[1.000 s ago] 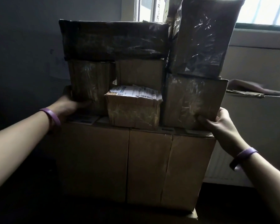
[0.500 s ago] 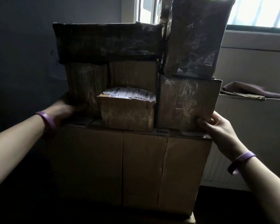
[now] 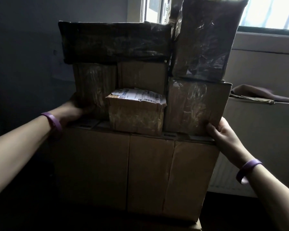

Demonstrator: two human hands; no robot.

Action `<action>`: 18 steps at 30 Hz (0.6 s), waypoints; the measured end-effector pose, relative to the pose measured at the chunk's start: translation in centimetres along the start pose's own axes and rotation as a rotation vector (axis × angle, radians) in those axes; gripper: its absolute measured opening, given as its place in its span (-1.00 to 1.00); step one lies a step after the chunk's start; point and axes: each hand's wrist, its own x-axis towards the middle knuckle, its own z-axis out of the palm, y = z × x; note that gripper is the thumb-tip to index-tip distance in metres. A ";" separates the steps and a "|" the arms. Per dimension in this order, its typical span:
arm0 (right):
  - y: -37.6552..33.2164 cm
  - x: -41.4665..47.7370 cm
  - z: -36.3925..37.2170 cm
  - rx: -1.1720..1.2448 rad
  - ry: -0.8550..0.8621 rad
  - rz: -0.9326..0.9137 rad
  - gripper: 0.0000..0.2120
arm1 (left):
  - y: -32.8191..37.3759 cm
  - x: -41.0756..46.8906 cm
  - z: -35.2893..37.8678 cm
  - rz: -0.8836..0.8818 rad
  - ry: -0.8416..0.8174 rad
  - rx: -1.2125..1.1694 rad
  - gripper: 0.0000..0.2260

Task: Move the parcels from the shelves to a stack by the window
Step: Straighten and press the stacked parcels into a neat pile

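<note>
A stack of cardboard parcels stands below the window (image 3: 153, 9). Large brown boxes (image 3: 93, 167) form its base. On them sit a taped box at the left (image 3: 94, 85), a small box with a white label (image 3: 136, 112) in the middle and a taped box at the right (image 3: 196, 105). A long dark box (image 3: 113, 41) and a tall taped box (image 3: 203, 37) lie on top. My left hand (image 3: 75, 110) rests against the lower left corner of the left taped box. My right hand (image 3: 222, 132) grips the lower right corner of the right taped box.
A white radiator (image 3: 223, 179) stands right of the stack under a pale sill and ledge. A brown cloth on flat cardboard (image 3: 257, 95) lies on that ledge. A dark wall (image 3: 23, 55) closes the left side. The floor below is dark.
The stack appears slightly lower and further left in view, as my head shifted. Both hands stay on the same box corners; my right hand sits a little lower.
</note>
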 end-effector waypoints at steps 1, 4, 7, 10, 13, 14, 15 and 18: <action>0.1 0.0 0.0 -0.039 0.009 0.017 -0.62 | 0.0 0.1 0.0 -0.010 0.002 0.017 -0.55; -0.1 0.0 0.1 -0.133 0.033 0.027 -0.66 | 0.1 -0.1 -0.2 -0.055 0.020 0.019 -0.56; -0.4 -0.2 0.3 -0.222 0.050 0.033 -0.70 | -0.5 -0.1 -0.9 -0.071 -0.010 0.089 -0.56; -0.7 -0.3 0.2 -0.237 0.044 0.054 -0.69 | -1.3 -0.6 -1.8 -0.106 -0.011 0.191 -0.50; -0.8 -0.4 0.3 -0.220 0.038 0.079 -0.68 | -2.4 -1.3 -2.5 -0.174 0.005 0.320 -0.38; -0.8 -0.4 0.3 -0.213 0.038 0.085 -0.68 | -2.5 -1.5 -2.6 -0.190 0.000 0.323 -0.34; -0.9 -0.4 0.3 -0.199 0.035 0.082 -0.68 | -2.5 -1.6 -2.6 -0.188 -0.003 0.294 -0.32; -1.2 -0.5 0.4 -0.073 0.015 0.093 -0.68 | -2.3 -1.9 -2.4 -0.177 -0.018 0.140 -0.31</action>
